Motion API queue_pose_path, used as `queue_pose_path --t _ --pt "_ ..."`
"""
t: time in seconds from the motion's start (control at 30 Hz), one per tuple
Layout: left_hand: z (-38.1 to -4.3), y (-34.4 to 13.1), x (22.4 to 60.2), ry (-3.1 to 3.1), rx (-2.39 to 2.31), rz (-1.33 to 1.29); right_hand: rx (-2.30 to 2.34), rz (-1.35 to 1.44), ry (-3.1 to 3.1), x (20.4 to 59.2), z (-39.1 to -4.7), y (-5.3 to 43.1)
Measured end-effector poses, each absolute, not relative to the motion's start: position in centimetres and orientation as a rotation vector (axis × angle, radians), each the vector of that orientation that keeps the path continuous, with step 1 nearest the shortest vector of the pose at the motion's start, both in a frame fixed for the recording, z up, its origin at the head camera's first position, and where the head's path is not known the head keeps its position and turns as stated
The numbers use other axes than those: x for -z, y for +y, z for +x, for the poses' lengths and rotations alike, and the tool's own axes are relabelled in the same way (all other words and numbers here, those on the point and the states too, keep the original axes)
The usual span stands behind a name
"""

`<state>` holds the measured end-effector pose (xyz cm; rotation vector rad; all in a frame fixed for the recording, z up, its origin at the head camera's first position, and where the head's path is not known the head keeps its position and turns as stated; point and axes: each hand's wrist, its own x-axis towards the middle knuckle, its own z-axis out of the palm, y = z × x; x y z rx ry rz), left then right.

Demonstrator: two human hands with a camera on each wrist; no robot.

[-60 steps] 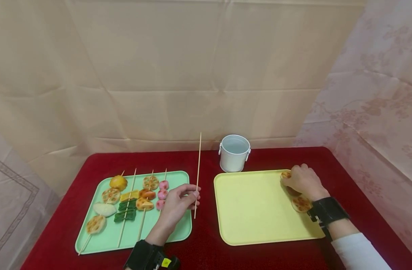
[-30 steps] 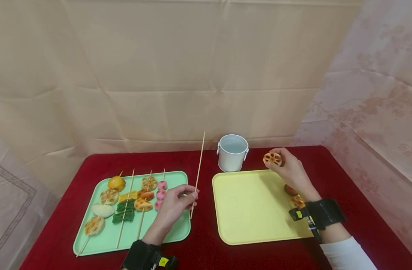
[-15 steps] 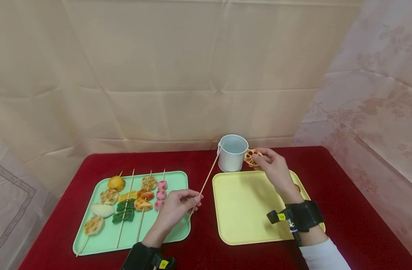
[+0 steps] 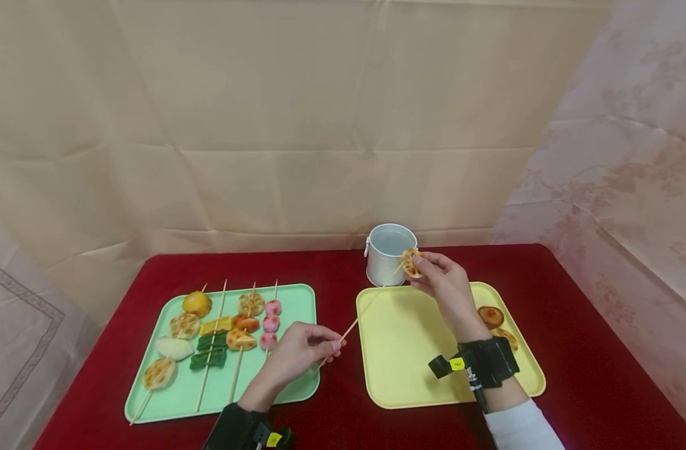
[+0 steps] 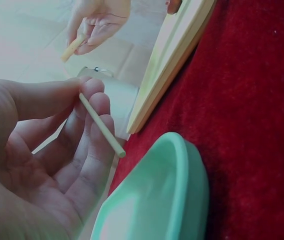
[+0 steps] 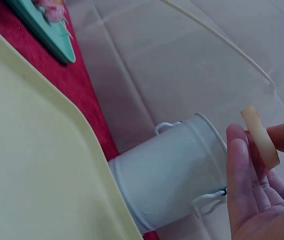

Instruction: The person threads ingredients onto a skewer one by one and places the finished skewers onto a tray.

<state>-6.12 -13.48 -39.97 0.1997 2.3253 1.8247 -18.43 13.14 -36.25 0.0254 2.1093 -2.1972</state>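
My left hand (image 4: 298,357) pinches a thin bamboo skewer (image 4: 350,328) near its blunt end, between thumb and fingers. The skewer slants up and to the right, its tip pointing at a browned lotus root slice (image 4: 410,262). That slice is pinched on edge by my right hand (image 4: 447,289), over the back of the yellow tray (image 4: 405,356) and in front of the white bucket (image 4: 381,269). From the right wrist, a narrow gap shows between the skewer's tip (image 6: 271,84) and the lotus root slice (image 6: 260,137).
Several loaded skewers of pink balls (image 4: 271,323), green vegetable (image 4: 209,350) and lotus root lie on the green tray (image 4: 289,394) at left. A brown mushroom-like round (image 4: 491,317) and another browned piece (image 4: 507,339) sit at the yellow tray's right. A red cloth (image 4: 343,406) covers the table.
My right hand has picked up the lotus root slice from the yellow tray and carried it left toward the bucket. My left hand has tipped the skewer from upright to slanting right.
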Motion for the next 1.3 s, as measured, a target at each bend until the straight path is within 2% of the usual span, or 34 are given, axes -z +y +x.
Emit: queue_pose_path --t 0.47,1.0,1.3 --pt "-6.09 -13.46 40.22 2.375 -1.753 0.217 2.390 0.066 1.827 35.78 -18.24 12.75" --pt "-6.22 -13.59 40.55 2.390 -1.700 0.225 2.419 -0.028 1.891 35.66 -18.23 12.70" --pt "-6.25 -13.48 40.62 2.366 -1.711 0.206 2.260 -0.107 2.096 35.85 -17.92 12.51"
